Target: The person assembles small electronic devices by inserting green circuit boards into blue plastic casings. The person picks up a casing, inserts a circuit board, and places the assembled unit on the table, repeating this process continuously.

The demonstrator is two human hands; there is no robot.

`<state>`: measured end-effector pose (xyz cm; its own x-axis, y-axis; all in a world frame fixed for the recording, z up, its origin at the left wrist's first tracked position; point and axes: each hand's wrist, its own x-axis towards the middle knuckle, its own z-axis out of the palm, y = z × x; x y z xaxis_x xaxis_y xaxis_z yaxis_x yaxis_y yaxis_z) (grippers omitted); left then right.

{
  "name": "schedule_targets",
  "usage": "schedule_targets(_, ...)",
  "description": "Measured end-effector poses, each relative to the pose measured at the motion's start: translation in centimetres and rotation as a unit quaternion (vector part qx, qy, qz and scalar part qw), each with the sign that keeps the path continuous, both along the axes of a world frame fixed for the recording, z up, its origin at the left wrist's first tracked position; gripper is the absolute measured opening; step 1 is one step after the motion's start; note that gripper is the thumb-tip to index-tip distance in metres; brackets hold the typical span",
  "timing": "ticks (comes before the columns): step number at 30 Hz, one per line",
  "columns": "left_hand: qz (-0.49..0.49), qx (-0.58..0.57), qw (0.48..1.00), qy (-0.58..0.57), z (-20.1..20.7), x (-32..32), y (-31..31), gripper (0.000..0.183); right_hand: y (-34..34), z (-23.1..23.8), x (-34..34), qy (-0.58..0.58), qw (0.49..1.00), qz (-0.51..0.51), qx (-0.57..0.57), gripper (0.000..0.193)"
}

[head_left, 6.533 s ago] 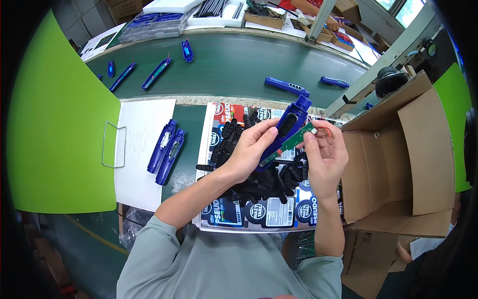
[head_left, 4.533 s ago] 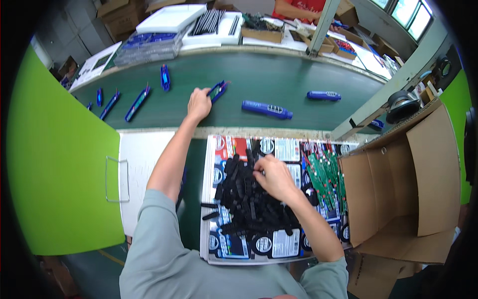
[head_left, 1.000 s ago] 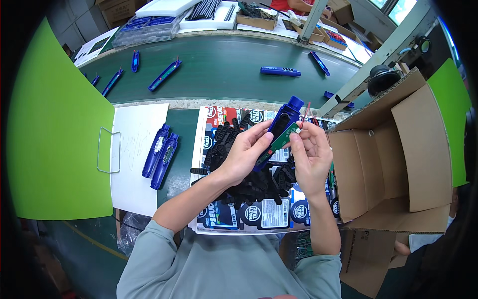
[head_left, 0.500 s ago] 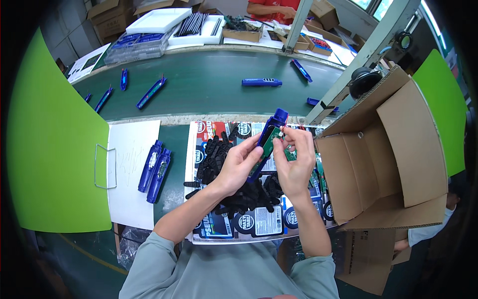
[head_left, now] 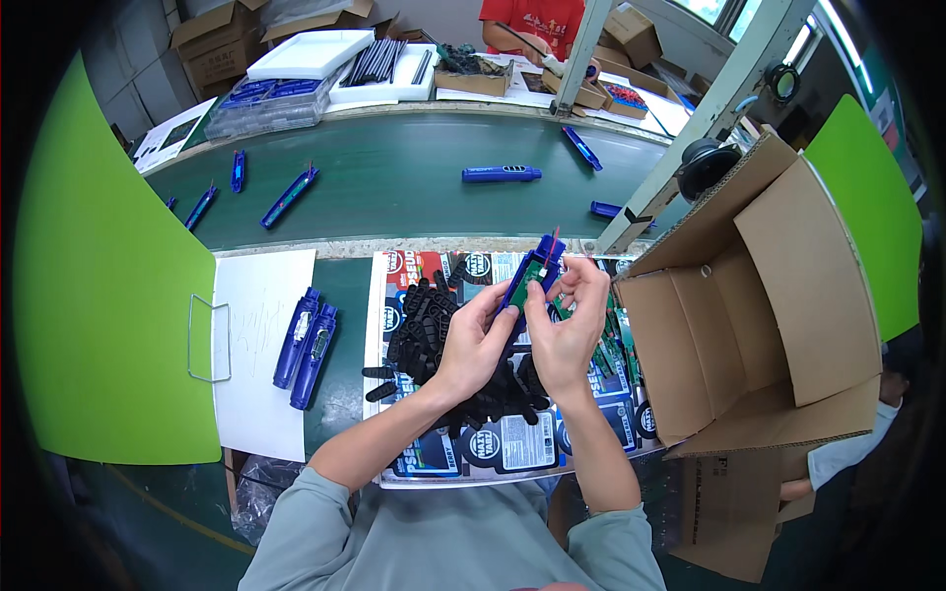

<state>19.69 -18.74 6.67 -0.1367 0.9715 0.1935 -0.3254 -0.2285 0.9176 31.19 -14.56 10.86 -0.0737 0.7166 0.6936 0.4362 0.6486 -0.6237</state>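
My left hand (head_left: 475,347) is closed around a long blue plastic casing (head_left: 549,248), held tilted above the printed sheet (head_left: 419,453). A narrow green circuit board (head_left: 525,293) lies in the casing's open side, with a red wire (head_left: 555,239) sticking up at the far end. My right hand (head_left: 564,340) is closed at the casing's right side, its thumb pressed on the board and its fingers curled by the edge. Beneath my hands spreads a heap of small black plastic pieces (head_left: 422,330). More green circuit boards (head_left: 616,345) lie right of my right hand, partly hidden.
Two blue casings (head_left: 313,355) lie at left beside a white paper (head_left: 261,394). Beyond, several blue casings (head_left: 503,174) rest on a green conveyor belt (head_left: 394,187). An open cardboard box (head_left: 808,286) stands at right by a metal post (head_left: 670,167). A person in red (head_left: 532,25) sits across the belt.
The circuit board now sits deeper along the casing, and my right thumb has moved onto it from the upper end. The red wire now stands up clearly. The view has shifted slightly.
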Motion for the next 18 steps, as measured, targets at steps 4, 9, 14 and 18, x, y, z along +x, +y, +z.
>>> schedule_targets(4,0.033,0.004,0.999,0.01,-0.6,0.2,0.3,0.035,0.5,-0.3,-0.3,0.108,0.984,0.057,-0.132,0.055)
schedule_targets(9,0.097,0.045,0.987,0.121,-2.1,-1.9,2.2,0.035,2.3,-1.0,-0.1,0.137,0.962,0.139,-0.189,0.056)
schedule_targets(14,0.162,-0.014,0.97,0.178,-3.2,-11.3,8.5,0.031,3.5,-3.7,2.1,-0.115,0.972,0.105,-0.176,0.023)
schedule_targets(18,0.232,-0.067,0.904,0.352,-6.6,-19.7,13.5,0.032,4.0,-6.1,0.5,-0.267,0.922,0.181,-0.215,0.022)
